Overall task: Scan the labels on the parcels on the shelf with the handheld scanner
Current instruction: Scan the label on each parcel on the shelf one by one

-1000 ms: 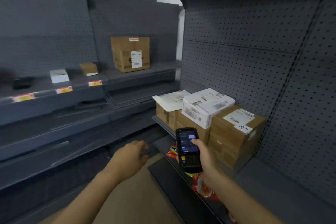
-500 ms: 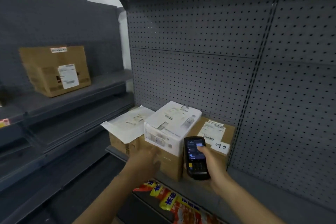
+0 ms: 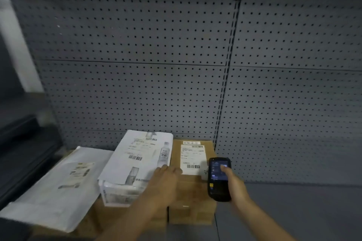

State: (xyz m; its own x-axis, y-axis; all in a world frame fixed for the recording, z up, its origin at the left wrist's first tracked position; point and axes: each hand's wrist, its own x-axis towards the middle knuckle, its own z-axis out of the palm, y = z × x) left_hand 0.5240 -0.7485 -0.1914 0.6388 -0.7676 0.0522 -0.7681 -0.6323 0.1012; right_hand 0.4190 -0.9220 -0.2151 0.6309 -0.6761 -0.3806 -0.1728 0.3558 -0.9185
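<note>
Three parcels sit side by side on the grey shelf (image 3: 293,207). A brown cardboard box (image 3: 193,193) with a white barcode label (image 3: 192,159) stands on the right. A white printed box (image 3: 137,162) lies in the middle on more cardboard. A flat white mailer (image 3: 54,188) lies at the left. My right hand (image 3: 234,186) grips the black handheld scanner (image 3: 218,179), screen up, at the brown box's right edge, thumb on the screen. My left hand (image 3: 163,184) rests with straight fingers where the white box meets the brown box.
A grey pegboard back wall (image 3: 176,64) rises behind the parcels, with a vertical upright (image 3: 225,94) just right of the brown box. Darker shelves (image 3: 19,143) run off at the left. Shelf surface extends to the right of the parcels.
The view has swung right and closer to the parcels. My left hand reached forward onto the boxes. My right hand brought the scanner up beside the brown box's label.
</note>
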